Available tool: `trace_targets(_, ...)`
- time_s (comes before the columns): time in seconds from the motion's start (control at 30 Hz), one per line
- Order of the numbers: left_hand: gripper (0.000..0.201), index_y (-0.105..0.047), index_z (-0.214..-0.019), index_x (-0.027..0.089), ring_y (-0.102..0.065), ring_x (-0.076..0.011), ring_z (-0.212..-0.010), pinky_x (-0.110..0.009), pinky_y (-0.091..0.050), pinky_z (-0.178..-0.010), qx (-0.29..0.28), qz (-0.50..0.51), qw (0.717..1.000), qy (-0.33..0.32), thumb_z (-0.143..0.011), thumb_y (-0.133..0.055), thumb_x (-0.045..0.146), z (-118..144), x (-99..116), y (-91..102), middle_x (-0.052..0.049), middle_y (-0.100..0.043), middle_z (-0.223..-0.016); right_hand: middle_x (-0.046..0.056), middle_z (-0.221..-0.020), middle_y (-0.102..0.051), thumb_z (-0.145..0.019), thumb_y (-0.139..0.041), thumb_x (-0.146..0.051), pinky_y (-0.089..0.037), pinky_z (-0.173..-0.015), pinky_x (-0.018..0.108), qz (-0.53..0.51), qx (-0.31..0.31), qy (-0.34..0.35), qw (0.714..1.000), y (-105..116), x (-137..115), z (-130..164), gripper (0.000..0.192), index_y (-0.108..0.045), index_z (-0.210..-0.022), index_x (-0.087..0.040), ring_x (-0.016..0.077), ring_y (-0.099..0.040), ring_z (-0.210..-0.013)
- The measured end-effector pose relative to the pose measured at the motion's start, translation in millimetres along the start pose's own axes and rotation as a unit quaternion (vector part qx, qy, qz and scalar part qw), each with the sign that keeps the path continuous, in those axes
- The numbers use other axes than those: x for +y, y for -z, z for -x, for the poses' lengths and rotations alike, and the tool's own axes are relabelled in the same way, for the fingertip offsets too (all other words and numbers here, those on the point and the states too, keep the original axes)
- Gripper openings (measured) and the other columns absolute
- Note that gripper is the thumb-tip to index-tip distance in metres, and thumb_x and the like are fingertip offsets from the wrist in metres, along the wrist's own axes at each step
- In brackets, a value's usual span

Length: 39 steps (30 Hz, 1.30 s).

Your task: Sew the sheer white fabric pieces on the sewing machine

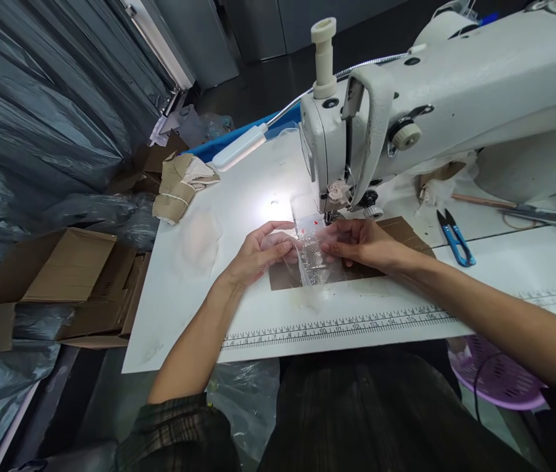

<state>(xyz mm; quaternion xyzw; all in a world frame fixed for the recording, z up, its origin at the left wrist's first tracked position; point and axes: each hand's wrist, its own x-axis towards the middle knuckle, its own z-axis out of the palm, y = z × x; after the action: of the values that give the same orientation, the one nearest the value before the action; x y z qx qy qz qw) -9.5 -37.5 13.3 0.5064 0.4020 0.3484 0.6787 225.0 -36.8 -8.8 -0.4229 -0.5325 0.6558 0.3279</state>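
Just in front of the needle of a white sewing machine [330, 141], both hands are at a piece of thin sheer fabric [302, 262]. My left hand [265, 249] pinches its left part between thumb and fingers. On the right, my right hand [357, 244] has thumb and fingers closed on the fabric's other edge, close to the presser foot [333, 217]. Small red marks [315, 223] show near the needle. Beneath the fabric lies a brown sheet [284, 278] on the white table. Folds and glare hide the fabric's exact shape.
Blue thread snips [456, 239] lie right of the machine, near scissors [543, 213]. A bright lamp [241, 146] leans over the table's back left, beside a tied fabric bundle [179, 187]. A printed ruler [337, 331] runs along the front edge. Cardboard boxes [69, 265] stand left; a purple basket [499, 380] sits below right.
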Motion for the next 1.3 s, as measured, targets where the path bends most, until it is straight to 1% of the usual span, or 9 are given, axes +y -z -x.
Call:
trace_targets(0.1,0.045,-0.058,-0.113,0.014,-0.066,-0.0125,-0.068,-0.028,-0.054,-0.069,0.005,-0.008,1.000,-0.002,-0.077,-0.080,0.029,0.3,0.1,-0.5,-0.005,-0.072,-0.085,0.006,-0.074,-0.069,-0.074,-0.080,-0.034,-0.048,-0.045,0.021,0.006,0.005,-0.001,1.000,-1.0,0.2,0.0,0.033,-0.065,-0.097,-0.016,0.0154,-0.063,-0.067)
trace_targets(0.23,0.046,-0.059,-0.113,0.014,-0.066,-0.0130,-0.069,-0.028,-0.054,-0.070,0.016,-0.021,1.000,0.001,-0.076,-0.080,0.030,1.1,-0.5,-1.2,-0.004,-0.070,-0.081,0.003,-0.070,-0.065,-0.074,-0.080,-0.032,-0.050,-0.045,0.022,0.030,0.002,-0.008,1.000,-2.6,0.2,1.6,0.030,-0.065,-0.094,-0.017,0.0130,-0.058,-0.060)
trace_targets(0.47,0.049,-0.058,-0.114,0.013,-0.065,-0.0126,-0.067,-0.026,-0.051,-0.069,-0.013,-0.060,0.998,-0.006,-0.073,-0.081,0.026,1.6,0.0,1.1,-0.002,-0.069,-0.074,0.000,-0.066,-0.060,-0.076,-0.078,-0.033,-0.043,-0.044,0.022,0.050,-0.014,0.000,0.999,-3.1,1.0,5.5,0.031,-0.066,-0.099,-0.016,0.0100,-0.051,-0.054)
trace_targets(0.67,0.051,-0.059,-0.115,0.013,-0.065,-0.0130,-0.067,-0.026,-0.051,-0.068,-0.013,-0.078,0.997,-0.002,-0.071,-0.082,0.026,1.5,1.5,0.9,-0.002,-0.069,-0.074,0.000,-0.067,-0.060,-0.078,-0.075,-0.035,-0.043,-0.045,0.024,0.071,-0.018,0.008,0.997,-2.0,-0.8,7.0,0.032,-0.067,-0.102,-0.016,0.0105,-0.050,-0.054)
trace_targets(0.8,0.049,-0.060,-0.113,0.014,-0.065,-0.0131,-0.066,-0.026,-0.051,-0.065,-0.010,-0.077,0.997,0.001,-0.070,-0.082,0.025,1.3,0.7,1.4,-0.002,-0.069,-0.074,0.002,-0.071,-0.063,-0.077,-0.076,-0.035,-0.043,-0.045,0.024,0.067,-0.025,0.008,0.997,-1.2,0.5,5.8,0.032,-0.067,-0.102,-0.016,0.0110,-0.052,-0.055)
trace_targets(0.9,0.050,-0.060,-0.113,0.014,-0.067,-0.0141,-0.065,-0.026,-0.052,-0.063,-0.008,-0.074,0.997,0.008,-0.070,-0.082,0.026,1.5,0.4,1.4,-0.001,-0.069,-0.074,0.002,-0.069,-0.062,-0.077,-0.076,-0.035,-0.044,-0.044,0.024,0.067,-0.019,0.004,0.998,-1.0,2.8,4.4,0.031,-0.067,-0.101,-0.016,0.0112,-0.052,-0.054)
trace_targets(1.03,0.053,-0.059,-0.114,0.013,-0.068,-0.0151,-0.065,-0.025,-0.053,-0.060,-0.007,-0.065,0.998,0.016,-0.069,-0.084,0.027,1.8,0.2,1.3,-0.001,-0.068,-0.074,0.004,-0.071,-0.065,-0.080,-0.075,-0.034,-0.048,-0.045,0.023,0.070,-0.012,0.007,0.997,-0.8,6.6,2.8,0.030,-0.067,-0.102,-0.016,0.0140,-0.059,-0.061)
trace_targets(1.2,0.053,-0.058,-0.113,0.013,-0.068,-0.0143,-0.064,-0.027,-0.055,-0.063,-0.015,-0.054,0.998,0.019,-0.069,-0.084,0.026,1.2,-1.3,2.5,-0.001,-0.068,-0.074,0.006,-0.075,-0.069,-0.081,-0.076,-0.034,-0.052,-0.047,0.023,0.056,0.000,-0.008,0.998,-2.3,5.5,2.0,0.027,-0.065,-0.099,-0.017,0.0171,-0.065,-0.069)
trace_targets(1.3,0.053,-0.058,-0.111,0.012,-0.067,-0.0134,-0.063,-0.027,-0.054,-0.065,0.000,-0.057,0.998,0.010,-0.068,-0.085,0.026,-0.7,-3.3,1.3,0.000,-0.067,-0.072,0.008,-0.081,-0.070,-0.084,-0.071,-0.031,-0.054,-0.049,0.023,0.056,0.008,-0.018,0.998,-3.2,3.8,0.6,0.023,-0.063,-0.100,-0.016,0.0174,-0.067,-0.072)
